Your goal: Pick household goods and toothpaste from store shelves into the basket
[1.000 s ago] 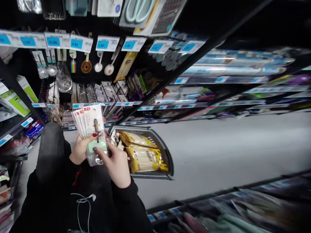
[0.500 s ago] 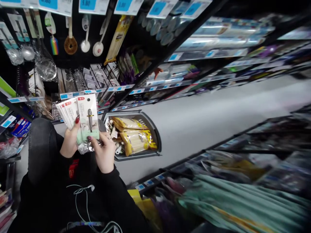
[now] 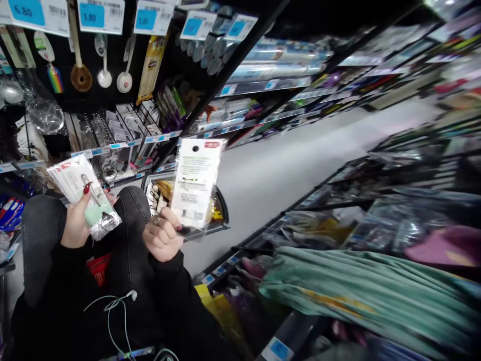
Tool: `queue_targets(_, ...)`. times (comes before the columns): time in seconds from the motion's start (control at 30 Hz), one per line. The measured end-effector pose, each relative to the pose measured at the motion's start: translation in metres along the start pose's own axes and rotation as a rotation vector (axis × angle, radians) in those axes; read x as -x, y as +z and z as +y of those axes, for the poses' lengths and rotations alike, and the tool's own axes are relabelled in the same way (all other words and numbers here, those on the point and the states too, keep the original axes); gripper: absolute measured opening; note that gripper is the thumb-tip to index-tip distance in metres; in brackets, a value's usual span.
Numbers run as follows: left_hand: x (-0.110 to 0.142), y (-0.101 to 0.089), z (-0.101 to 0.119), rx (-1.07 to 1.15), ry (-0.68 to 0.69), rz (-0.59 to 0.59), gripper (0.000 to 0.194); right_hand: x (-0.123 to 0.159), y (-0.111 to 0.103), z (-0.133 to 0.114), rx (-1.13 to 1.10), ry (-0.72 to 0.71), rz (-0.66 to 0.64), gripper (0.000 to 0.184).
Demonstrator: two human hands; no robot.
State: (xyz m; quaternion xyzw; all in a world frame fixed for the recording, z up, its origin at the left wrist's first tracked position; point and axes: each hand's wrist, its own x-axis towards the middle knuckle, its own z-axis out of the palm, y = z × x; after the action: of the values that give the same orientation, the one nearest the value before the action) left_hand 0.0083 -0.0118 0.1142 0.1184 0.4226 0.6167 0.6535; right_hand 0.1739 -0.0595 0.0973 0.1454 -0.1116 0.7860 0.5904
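My left hand is closed round a fanned stack of carded packets, each with a small metal tool on a mint-green base under clear plastic. My right hand pinches the bottom of one packet held apart to the right, its white printed back facing me, with a hang hole at the top. Both sleeves are black. My knees in dark grey trousers lie below the hands. Behind the single packet, a grey shopping basket with yellow packs sits on the floor.
Black store shelving with blue price tags and hanging kitchen utensils fills the upper left. A grey aisle floor runs to the upper right. Shelves with green fabric goods stand at the lower right. White earphone cable lies on my lap.
My right hand has pulled one packet off the stack and swung it right, back side facing me. The left hand keeps the rest. The view has panned right.
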Motion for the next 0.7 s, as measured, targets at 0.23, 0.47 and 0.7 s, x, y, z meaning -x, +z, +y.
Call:
queue_targets(0.23, 0.002, 0.000, -0.006, -0.047, -0.013, -0.057, 0.025, -0.003, 0.003, 0.013, -0.175, 0.064, -0.138, 0.033)
queue_targets(0.47, 0.002, -0.003, -0.006, -0.061, -0.015, -0.057, 0.028, 0.009, -0.010, 0.009, 0.197, 0.022, 0.220, 0.049)
queue_targets(0.7, 0.002, -0.002, -0.005, -0.089, -0.024, -0.024, 0.027, 0.007, -0.002, 0.011, 0.937, -0.016, 0.519, 0.050)
